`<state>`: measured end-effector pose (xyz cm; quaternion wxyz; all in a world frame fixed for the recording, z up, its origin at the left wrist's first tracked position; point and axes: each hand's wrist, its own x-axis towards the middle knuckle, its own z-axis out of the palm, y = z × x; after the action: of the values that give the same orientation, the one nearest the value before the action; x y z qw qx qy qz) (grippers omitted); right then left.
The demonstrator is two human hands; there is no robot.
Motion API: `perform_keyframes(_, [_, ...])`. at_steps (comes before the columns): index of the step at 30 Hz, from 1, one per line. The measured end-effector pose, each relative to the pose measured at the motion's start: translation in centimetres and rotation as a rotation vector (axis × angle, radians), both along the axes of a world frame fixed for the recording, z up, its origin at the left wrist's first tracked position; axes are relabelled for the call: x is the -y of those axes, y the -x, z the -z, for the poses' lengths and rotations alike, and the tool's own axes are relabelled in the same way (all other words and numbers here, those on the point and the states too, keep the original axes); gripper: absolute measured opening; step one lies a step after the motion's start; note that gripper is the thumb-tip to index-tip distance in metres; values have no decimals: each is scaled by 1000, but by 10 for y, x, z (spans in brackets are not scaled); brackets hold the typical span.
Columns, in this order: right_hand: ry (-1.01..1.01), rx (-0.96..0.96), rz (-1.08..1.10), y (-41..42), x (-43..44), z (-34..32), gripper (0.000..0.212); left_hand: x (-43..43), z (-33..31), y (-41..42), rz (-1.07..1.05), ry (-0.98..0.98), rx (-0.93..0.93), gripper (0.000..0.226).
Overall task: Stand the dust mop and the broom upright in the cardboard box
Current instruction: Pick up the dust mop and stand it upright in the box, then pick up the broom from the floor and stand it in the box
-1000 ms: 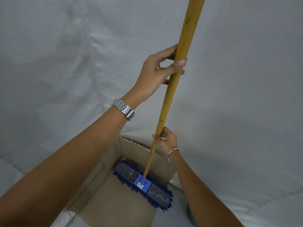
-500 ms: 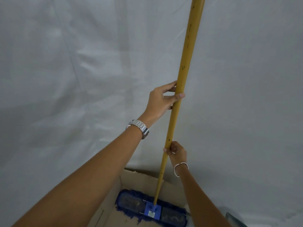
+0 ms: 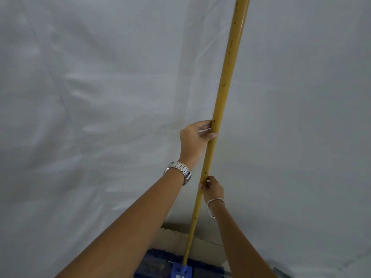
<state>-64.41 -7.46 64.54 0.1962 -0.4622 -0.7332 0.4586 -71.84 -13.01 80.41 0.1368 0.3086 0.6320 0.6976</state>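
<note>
The dust mop stands nearly upright, its long yellow handle (image 3: pixel 226 77) running from the top edge down to a blue head (image 3: pixel 158 267) that rests inside the cardboard box (image 3: pixel 204 247) at the bottom edge. My left hand (image 3: pixel 195 140), with a metal watch at the wrist, grips the handle about halfway up. My right hand (image 3: pixel 212 189), with a thin bracelet, holds the handle lower down. Only the box's far wall shows; the rest is cut off by the frame. No broom is in view.
A white sheet (image 3: pixel 90 117) hangs as a backdrop behind the box and covers the floor around it. A dark object (image 3: pixel 281 272) peeks in at the bottom right edge.
The view has tilted upward, so the box and mop head sank to the bottom edge. The handle stands straighter. My left hand has slid lower along the handle, closer to my right hand.
</note>
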Motion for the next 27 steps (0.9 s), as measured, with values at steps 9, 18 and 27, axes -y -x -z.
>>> perform_keyframes(9, [32,51,-39,-51,-13,-5,38,11,17,-9,-52,258,-241,46])
perform_keyframes(18, [-271,152,-44,-144,9,-34,54,52,61,-77,-131,628,-542,48])
perform_keyframes(27, [-535,475,73,-321,39,-46,65,67,87,-250,123,571,-818,50])
